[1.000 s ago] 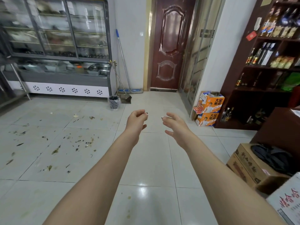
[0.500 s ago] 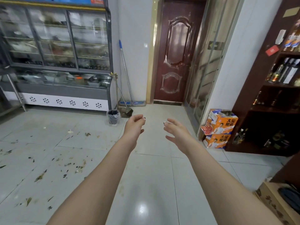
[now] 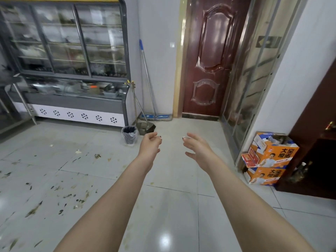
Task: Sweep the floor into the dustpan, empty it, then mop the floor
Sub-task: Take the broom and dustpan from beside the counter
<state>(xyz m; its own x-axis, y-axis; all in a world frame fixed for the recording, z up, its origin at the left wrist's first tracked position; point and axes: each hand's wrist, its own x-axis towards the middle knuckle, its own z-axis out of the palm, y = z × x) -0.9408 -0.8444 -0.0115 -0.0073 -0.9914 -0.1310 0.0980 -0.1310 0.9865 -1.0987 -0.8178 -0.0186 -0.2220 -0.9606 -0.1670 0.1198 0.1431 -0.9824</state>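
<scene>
Head view: a pale, glossy tiled floor [image 3: 172,215] is shown, with a light reflected on it at 6 o'clock. Scattered debris [image 3: 72,197], made up of leaf scraps and small dark bits, is spread over the tiles from 7 to 10 o'clock. A glass-fronted display cabinet [image 3: 72,51] is set against the wall at 10 o'clock. A dark red door [image 3: 212,60] is closed at 12 to 1 o'clock.

Against the white wall between them, a mop [image 3: 156,116] is leaned at a tilt with its flat head on the floor. Just left of it a dustpan [image 3: 146,127] is stood on the floor, and two long metal handles rise beside the cabinet corner. Whether one of these belongs to a broom cannot be told. A small bin [image 3: 129,134] lined with a dark bag is placed just beside the dustpan at 11 o'clock. Two orange cartons [image 3: 269,160] are stacked at 3 o'clock, beside a dark wooden shelf unit [image 3: 312,142].

Both bare forearms are extended forward from 6 o'clock, above the floor. The left hand [image 3: 151,144] is held with its fingers loosely curled, and nothing is gripped. The right hand [image 3: 197,148] is held apart from it with fingers spread and slightly bent — a wide grip, nothing touched. The dustpan is seen just beyond the left hand, without contact.
</scene>
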